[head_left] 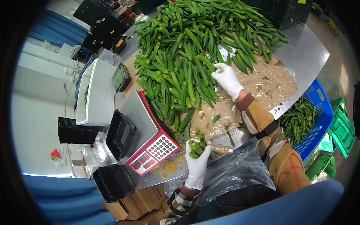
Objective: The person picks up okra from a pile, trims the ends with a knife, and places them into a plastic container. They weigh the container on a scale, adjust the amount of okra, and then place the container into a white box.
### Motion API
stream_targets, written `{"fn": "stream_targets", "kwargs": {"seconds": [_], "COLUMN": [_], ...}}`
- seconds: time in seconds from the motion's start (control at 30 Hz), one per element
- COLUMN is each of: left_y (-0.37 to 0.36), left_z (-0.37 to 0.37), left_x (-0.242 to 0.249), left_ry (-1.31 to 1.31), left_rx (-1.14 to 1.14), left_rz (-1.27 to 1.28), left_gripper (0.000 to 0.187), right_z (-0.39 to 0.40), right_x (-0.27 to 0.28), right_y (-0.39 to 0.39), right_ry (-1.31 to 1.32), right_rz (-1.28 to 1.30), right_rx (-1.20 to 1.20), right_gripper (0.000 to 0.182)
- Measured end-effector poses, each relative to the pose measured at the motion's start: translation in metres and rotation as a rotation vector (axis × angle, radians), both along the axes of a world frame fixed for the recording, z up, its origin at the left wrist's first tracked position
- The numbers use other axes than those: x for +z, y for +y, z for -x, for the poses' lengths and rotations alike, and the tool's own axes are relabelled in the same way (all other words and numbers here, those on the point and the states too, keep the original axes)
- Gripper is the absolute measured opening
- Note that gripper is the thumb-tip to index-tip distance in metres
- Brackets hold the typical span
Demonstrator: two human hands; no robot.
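Observation:
My left hand (197,165), in a white glove, is closed around several green okra pods (197,147) near the table's front edge. In a matching glove, my right hand (228,80) reaches to the near right side of a large okra heap (183,63). Its fingers are bent around the end of an okra pod at the heap's edge; the grip is partly hidden. Under the heap lies brown cardboard covered in clear film (270,84). A small cylinder with a metallic end (222,150) lies just right of my left hand.
Left of the heap stands a red and silver scale (159,148) bearing a black tray (120,135). Yellow rubber bands (169,167) lie beside it. A white foam box (99,93) is farther left. At right, a blue basket (325,108) holds okra. Clear plastic (240,172) covers the near edge.

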State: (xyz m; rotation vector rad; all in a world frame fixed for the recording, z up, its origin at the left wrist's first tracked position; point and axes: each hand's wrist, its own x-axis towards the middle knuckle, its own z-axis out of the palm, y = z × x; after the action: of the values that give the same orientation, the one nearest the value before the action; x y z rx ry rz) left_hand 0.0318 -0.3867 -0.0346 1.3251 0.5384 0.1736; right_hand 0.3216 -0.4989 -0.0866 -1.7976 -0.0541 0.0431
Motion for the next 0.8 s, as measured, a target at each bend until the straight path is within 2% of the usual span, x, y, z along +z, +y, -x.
{"fn": "stream_targets", "kwargs": {"seconds": [0.03, 0.1, 0.2, 0.3, 0.47, 0.53, 0.6, 0.63, 0.7, 0.77, 0.8], "left_y": [0.002, 0.005, 0.005, 0.008, 0.013, 0.02, 0.02, 0.019, 0.017, 0.02, 0.019], "left_z": [0.001, 0.001, -0.004, -0.007, -0.015, -0.018, -0.023, -0.028, -0.031, -0.028, -0.026], "left_x": [-0.002, -0.005, 0.002, 0.005, 0.019, 0.015, 0.022, 0.026, 0.026, 0.019, 0.02], "left_ry": [0.002, 0.006, 0.034, 0.054, 0.014, -0.04, -0.052, -0.059, -0.087, -0.068, -0.006], "left_rx": [0.007, 0.02, -0.008, -0.054, -0.012, -0.014, 0.026, 0.043, 0.03, 0.033, 0.062], "left_rz": [0.046, 0.141, 0.2, 0.224, 0.55, 0.704, 0.744, 0.766, 0.772, 0.762, 0.696], "left_gripper": [0.036, 0.038, 0.042, 0.043, 0.035, 0.034, 0.036, 0.036, 0.037, 0.036, 0.032], "right_z": [0.001, 0.019, 0.052, 0.084, 0.113, 0.126, 0.14, 0.152, 0.167, 0.175, 0.168], "right_x": [0.002, 0.022, 0.037, 0.056, 0.041, 0.05, 0.05, 0.06, 0.066, 0.065, 0.082], "right_y": [-0.008, -0.03, -0.054, -0.064, -0.068, -0.064, -0.06, -0.055, -0.053, -0.046, -0.05], "right_ry": [0.108, 0.313, 0.417, 0.554, 0.645, 0.662, 0.633, 0.655, 0.591, 0.567, 0.66], "right_rz": [-0.274, -0.481, -0.629, -0.905, -1.154, -1.13, -1.057, -0.893, -0.575, -0.364, -0.234], "right_rx": [0.059, 0.1, 0.191, 0.206, 0.298, 0.342, 0.451, 0.398, 0.657, 0.806, 0.783], "right_gripper": [0.038, 0.032, 0.037, 0.04, 0.037, 0.037, 0.037, 0.036, 0.031, 0.022, 0.018]}}
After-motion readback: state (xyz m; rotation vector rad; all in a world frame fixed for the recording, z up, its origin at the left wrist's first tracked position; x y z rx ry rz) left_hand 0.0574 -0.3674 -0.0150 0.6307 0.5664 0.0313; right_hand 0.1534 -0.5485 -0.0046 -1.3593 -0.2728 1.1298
